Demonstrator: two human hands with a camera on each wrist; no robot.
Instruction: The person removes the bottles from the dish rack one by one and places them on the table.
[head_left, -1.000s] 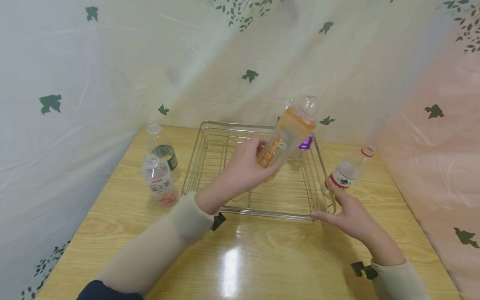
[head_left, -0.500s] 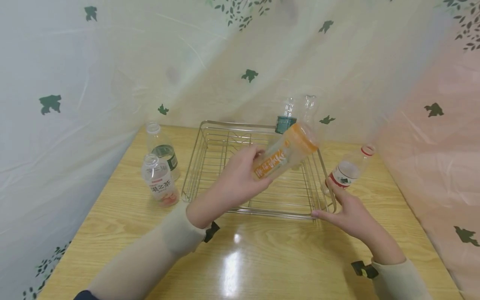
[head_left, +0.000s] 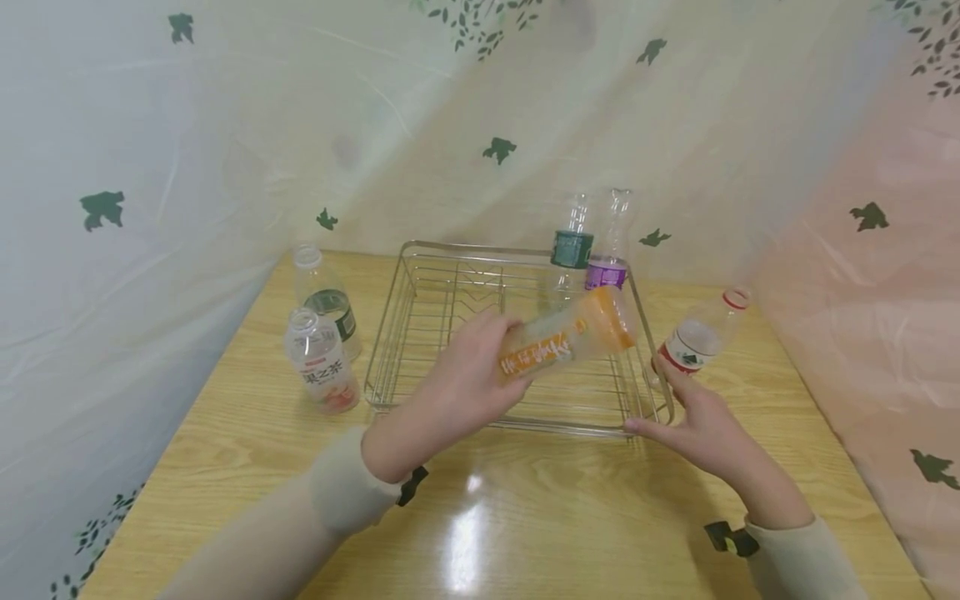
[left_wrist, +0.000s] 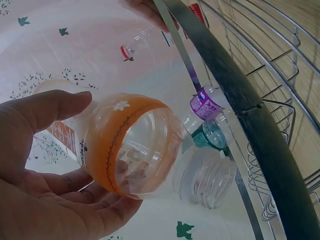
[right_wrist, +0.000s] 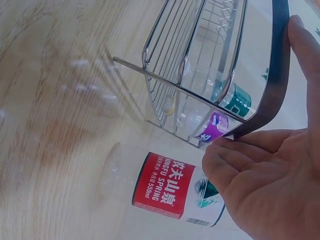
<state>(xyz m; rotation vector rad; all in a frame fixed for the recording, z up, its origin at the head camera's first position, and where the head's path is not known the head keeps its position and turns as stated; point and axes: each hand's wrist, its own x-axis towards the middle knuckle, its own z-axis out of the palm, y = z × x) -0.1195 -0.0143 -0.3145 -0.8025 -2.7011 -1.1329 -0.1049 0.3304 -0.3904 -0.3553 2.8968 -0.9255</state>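
My left hand (head_left: pixel 472 367) holds a clear plastic bottle with an orange label (head_left: pixel 536 354), tilted nearly sideways over the wire dish rack (head_left: pixel 517 425). In the left wrist view, thumb and fingers curl round that bottle (left_wrist: pixel 110 145) from both sides. My right hand (head_left: pixel 701 429) grips the front right corner of the rack's rim, thumb in front and fingers at the side. At the rack's back right corner a green-label bottle (head_left: pixel 572 248) and a purple-label bottle (head_left: pixel 606 273) stand upright. Just outside the rack, beside my right fingers, is a red-and-white-label water bottle (right_wrist: pixel 165 185).
Left of the rack stand two uncapped bottles, one with a dark green label (head_left: pixel 330 310) and one with a peach picture (head_left: pixel 322 375). The wooden table (head_left: pixel 555 517) meets a patterned cloth (head_left: pixel 420 125) behind it and at both sides.
My left hand has moved slightly left and down, tipping the orange-label bottle closer to horizontal. The bottles behind it now show more fully. My right hand stays on the rack corner.
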